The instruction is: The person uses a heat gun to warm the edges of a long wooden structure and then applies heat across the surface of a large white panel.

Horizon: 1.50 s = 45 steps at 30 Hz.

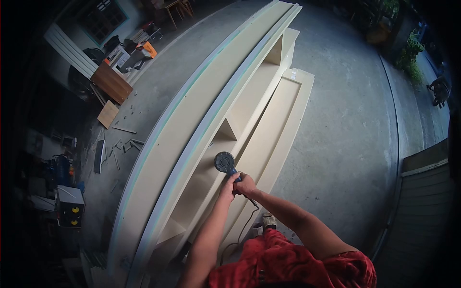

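Note:
Both hands meet on a corded sander [224, 162] with a round black disc-shaped head and a blue body. My left hand [228, 187] is wrapped round its handle from the left. Close against it, my right hand [246, 184] grips the same handle from the right. The sander's head overlaps the open compartments of a long cream cabinet frame [216, 126] in this view. A dark cord [248, 219] runs down from the handle towards my legs. Nearest below my hands lies a long cream recessed panel [276, 122].
Beyond the frame lies a long curved cream board [165, 139] with pale green edges. Scrap pieces [126, 145] litter the concrete floor [343, 139] at left. A brown board [111, 82] leans at the upper left. A black-and-white box [70, 206] stands at lower left.

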Motion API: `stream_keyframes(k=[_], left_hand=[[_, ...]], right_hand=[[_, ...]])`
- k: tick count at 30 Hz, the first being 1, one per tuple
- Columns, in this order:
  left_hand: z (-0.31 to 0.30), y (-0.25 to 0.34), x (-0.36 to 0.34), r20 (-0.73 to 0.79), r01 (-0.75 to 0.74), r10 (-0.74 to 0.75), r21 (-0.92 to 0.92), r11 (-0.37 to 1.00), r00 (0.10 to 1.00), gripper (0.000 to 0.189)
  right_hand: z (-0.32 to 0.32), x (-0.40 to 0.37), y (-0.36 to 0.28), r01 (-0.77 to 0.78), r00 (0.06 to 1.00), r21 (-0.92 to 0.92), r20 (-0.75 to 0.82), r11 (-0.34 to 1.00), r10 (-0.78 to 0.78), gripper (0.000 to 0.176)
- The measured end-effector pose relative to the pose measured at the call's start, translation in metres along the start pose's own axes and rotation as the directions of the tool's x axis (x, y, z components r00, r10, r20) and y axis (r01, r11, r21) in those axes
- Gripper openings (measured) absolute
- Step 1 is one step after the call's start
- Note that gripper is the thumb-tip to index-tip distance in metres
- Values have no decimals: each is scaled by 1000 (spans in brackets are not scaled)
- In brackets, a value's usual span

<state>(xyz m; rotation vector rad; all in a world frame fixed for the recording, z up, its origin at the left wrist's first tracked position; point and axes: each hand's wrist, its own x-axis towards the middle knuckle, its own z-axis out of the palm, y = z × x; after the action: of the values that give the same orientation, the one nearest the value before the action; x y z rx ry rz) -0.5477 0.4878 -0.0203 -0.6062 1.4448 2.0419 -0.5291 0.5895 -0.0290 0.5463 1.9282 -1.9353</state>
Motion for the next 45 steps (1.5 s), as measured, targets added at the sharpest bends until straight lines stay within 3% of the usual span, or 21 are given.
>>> stream_keyframes(k=[3,5,9,12,23,25,27,28,29,36,37,41,45], left_hand=[[-7,4,-2,21,9,-9,-3,1000,1000,43],[-12,6,0,73,113,-111,-28,993,991,39],[-15,3,0,45,27,-26,-12,1000,999,44],[-25,4,-1,112,70,-67,-27,997,991,43],[-19,3,9,98,44,-40,-37,998,994,42],[-9,2,15,97,16,-26,104,994,995,44],[1,-6,20,48,5,-9,83,997,999,38],[8,-11,24,16,-44,43,79,996,999,36],[15,-16,26,-16,-94,96,82,992,995,35],[80,-11,45,-242,-147,136,-29,989,961,32],[67,-33,70,-197,-130,113,-76,989,974,29],[128,-37,66,-177,-111,86,-136,984,980,24],[186,-43,70,-188,-91,70,-104,990,980,27]], right_hand=[[5,0,0,-5,1000,4,1,1000,5,41],[8,0,2,-16,1000,-2,-2,1000,16,41],[12,-5,-5,-20,1000,1,-7,1000,20,40],[19,-8,-9,-42,999,-7,-5,999,42,41],[1,-6,-7,-43,996,-25,80,999,45,53],[-11,-6,-12,-71,992,-7,103,997,72,53],[-26,-3,-14,-58,987,-48,146,997,64,46],[-34,3,-12,-65,980,-53,185,996,74,57],[-41,7,-13,-76,976,-49,202,996,85,57],[-102,48,-36,-46,927,-165,361,985,104,55],[-113,52,-38,-34,925,-181,366,983,99,55],[-166,46,-45,-6,929,-232,360,973,92,47],[-220,37,-51,-87,929,-222,335,971,160,53]])
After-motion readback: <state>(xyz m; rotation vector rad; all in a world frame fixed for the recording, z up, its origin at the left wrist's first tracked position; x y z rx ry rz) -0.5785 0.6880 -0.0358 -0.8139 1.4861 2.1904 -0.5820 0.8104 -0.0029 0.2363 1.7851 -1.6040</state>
